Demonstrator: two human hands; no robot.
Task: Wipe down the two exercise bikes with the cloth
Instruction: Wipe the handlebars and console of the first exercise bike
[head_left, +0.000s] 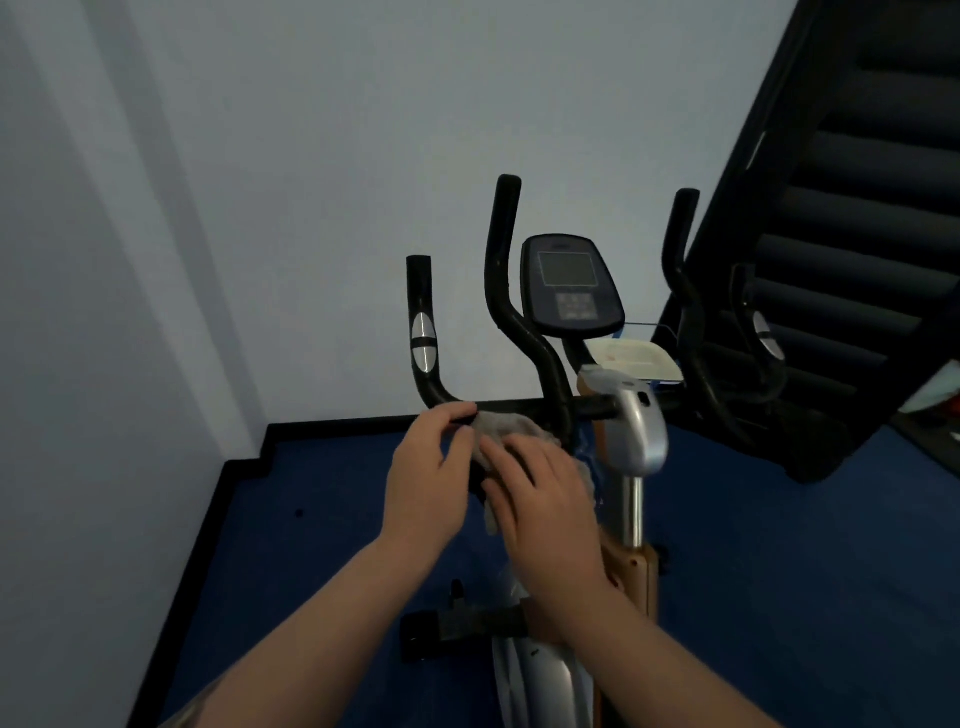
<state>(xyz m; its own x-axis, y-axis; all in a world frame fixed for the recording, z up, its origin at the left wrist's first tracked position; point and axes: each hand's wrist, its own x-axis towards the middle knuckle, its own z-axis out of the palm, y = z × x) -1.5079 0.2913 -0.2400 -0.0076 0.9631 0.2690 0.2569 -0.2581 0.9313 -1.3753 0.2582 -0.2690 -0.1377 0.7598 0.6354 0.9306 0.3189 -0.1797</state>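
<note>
Pressing a crumpled grey cloth (501, 434) over the black foam-wrapped handlebar (524, 408) of an exercise bike (636, 431), a person works with both hands close together. The left hand (434, 480) pinches the cloth's edge at its 9 o'clock side with curled fingertips, while the right hand (545, 499) lies over the fabric, fingers spread and fairly straight. An oval console (569, 286) with a dull square screen stands at 12 o'clock between curved upright grips. Its silver stem drops toward a smooth silver housing on the deep blue floor (311, 545). Pale matte walls back it.
</note>
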